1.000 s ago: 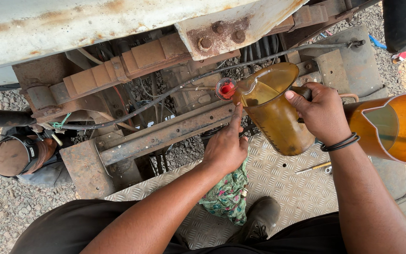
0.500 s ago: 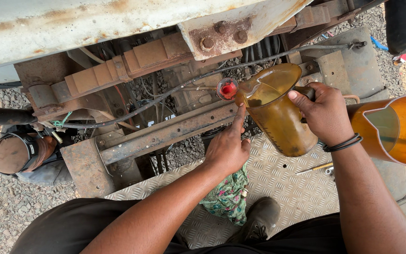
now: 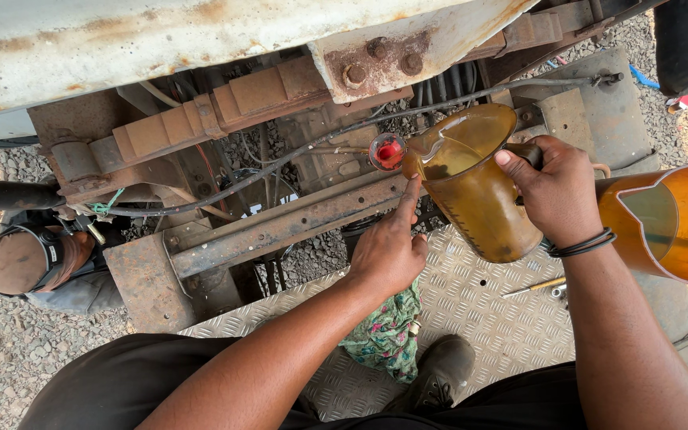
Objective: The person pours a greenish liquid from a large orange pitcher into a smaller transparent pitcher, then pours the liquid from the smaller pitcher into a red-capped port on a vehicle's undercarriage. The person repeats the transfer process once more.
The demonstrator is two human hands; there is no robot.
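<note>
Right hand [image 3: 560, 191] is closed around the handle of a translucent jug [image 3: 471, 187] of amber oil, tilted with its spout toward the red funnel [image 3: 387, 152] at ten o'clock. Left hand [image 3: 388, 251] is loosely curled, index finger extended and touching the jug's lower side. An orange jug [image 3: 674, 223] sits at three o'clock. A floral rag [image 3: 384, 338] lies on the checker plate [image 3: 479, 302] at six o'clock.

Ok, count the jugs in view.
2. One amber jug tilted in the right hand at the red funnel; one orange jug at the right edge, partly cut off.
</note>
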